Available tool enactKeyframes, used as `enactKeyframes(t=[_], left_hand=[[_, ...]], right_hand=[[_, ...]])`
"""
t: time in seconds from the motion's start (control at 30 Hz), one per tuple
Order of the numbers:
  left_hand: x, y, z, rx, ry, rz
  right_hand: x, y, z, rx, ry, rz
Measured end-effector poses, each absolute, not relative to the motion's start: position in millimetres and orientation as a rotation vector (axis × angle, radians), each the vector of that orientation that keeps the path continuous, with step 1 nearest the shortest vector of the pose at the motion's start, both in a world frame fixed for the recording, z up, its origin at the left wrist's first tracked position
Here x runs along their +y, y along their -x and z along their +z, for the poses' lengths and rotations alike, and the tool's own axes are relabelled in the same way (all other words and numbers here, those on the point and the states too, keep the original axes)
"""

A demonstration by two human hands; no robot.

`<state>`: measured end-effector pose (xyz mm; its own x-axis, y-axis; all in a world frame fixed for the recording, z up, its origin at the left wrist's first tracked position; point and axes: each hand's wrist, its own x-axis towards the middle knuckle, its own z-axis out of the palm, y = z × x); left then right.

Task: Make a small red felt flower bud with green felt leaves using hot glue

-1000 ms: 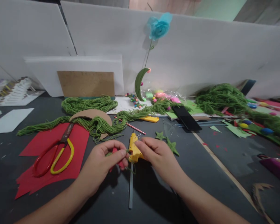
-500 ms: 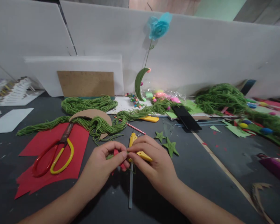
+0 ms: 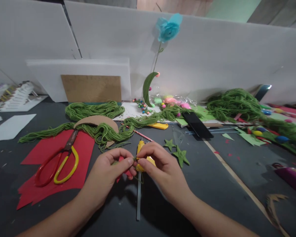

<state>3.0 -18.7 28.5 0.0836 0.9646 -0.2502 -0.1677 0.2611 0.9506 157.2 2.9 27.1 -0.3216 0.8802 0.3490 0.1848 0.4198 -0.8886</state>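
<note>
Both hands meet at the middle of the table. In my left hand (image 3: 111,171) is a small red cut-out (image 3: 125,171), partly wrapped in green yarn and mostly hidden by the fingers. My right hand (image 3: 162,168) pinches the green yarn, its thumb and forefinger close to the left fingertips. A loose loop of yarn hangs below the hands. Beneath them lies a yellow glue gun (image 3: 140,146) with a glue stick (image 3: 138,200) sticking out toward me. Two green yarn-covered stars (image 3: 181,156) lie just right of my right hand.
Red-and-yellow-handled scissors (image 3: 75,164) rest on red paper (image 3: 86,154) at left. Green yarn (image 3: 93,110) and a cardboard piece (image 3: 98,121) lie behind. A black phone (image 3: 197,125), yellow cutter (image 3: 158,126) and yarn pile (image 3: 234,105) are farther back.
My right fingers have curled and shifted slightly at the yarn, with the forefinger more bent. The red piece has turned a little in my left hand.
</note>
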Motion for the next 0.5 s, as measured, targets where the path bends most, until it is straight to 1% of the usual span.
enactKeyframes(t=[0.17, 0.37, 0.5], left_hand=[[-21.6, -5.3, 30.7, 1.301, -1.044, 0.998], [-22.3, -5.7, 28.6, 1.243, -0.991, 1.013], [-21.8, -6.1, 25.1, 1.183, -0.995, 1.01]], right_hand=[[1.6, -155.1, 27.5, -1.811, 1.027, 0.952], [1.8, -155.4, 26.1, -1.755, 1.015, 1.03], [2.2, -155.5, 28.0, -1.798, 1.019, 0.912]])
